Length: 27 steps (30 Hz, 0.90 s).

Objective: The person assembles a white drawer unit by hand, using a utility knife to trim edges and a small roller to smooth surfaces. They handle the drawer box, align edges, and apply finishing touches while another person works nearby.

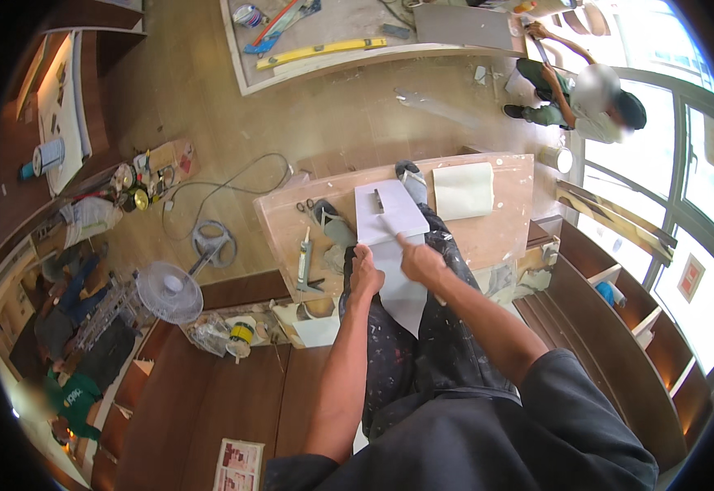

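Note:
A pale grey panel (373,214) with a small black handle-like piece (378,200) rests across my legs. Below its near edge a second grey face (402,293) runs down between my thighs; I cannot tell whether the two are one piece. My left hand (365,272) is closed on the panel's near left corner, thumb up. Over its near right corner my right hand (422,263) grips a slim tool with a tan handle, whose blurred tip points at the panel. A caulking gun (304,259) and scissors (305,204) lie to the left, and a folded cream sheet (463,191) to the right.
My feet are on a wooden board (504,196). At left stand a fan (170,293) and a looping cable (234,174). A far worktable holds a yellow spirit level (320,53). One co-worker (574,98) is at far right, another (74,401) at lower left. Dark shelving (619,327) flanks my right.

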### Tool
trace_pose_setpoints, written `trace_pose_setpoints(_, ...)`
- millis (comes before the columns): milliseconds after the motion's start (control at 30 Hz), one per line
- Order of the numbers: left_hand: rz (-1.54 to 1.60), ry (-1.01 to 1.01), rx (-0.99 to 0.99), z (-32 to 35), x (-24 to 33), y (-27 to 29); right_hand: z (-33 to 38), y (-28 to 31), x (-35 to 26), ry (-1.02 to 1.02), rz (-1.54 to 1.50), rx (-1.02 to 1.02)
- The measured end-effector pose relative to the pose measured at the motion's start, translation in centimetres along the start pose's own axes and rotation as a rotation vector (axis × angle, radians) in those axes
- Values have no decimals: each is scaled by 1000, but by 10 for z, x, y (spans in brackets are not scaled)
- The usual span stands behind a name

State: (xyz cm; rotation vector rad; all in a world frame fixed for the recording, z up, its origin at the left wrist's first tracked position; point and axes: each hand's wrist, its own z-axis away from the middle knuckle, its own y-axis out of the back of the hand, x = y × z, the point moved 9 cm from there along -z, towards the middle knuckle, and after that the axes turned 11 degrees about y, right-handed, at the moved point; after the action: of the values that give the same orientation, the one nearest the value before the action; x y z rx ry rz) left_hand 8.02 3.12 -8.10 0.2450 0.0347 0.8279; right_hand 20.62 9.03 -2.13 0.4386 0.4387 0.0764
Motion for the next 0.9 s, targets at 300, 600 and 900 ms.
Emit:
trace_pose_setpoints(300,17,-72,91,-10,-17,-6,5,34,36,-154,-107,-83)
trace_pose_setpoints(600,51,-30,-24,-8,4,-6,16,13,70,-150,-2,-55)
trace_pose_setpoints(900,96,-16,-7,-11,-10,0,15,32,47,-181,-232,-55)
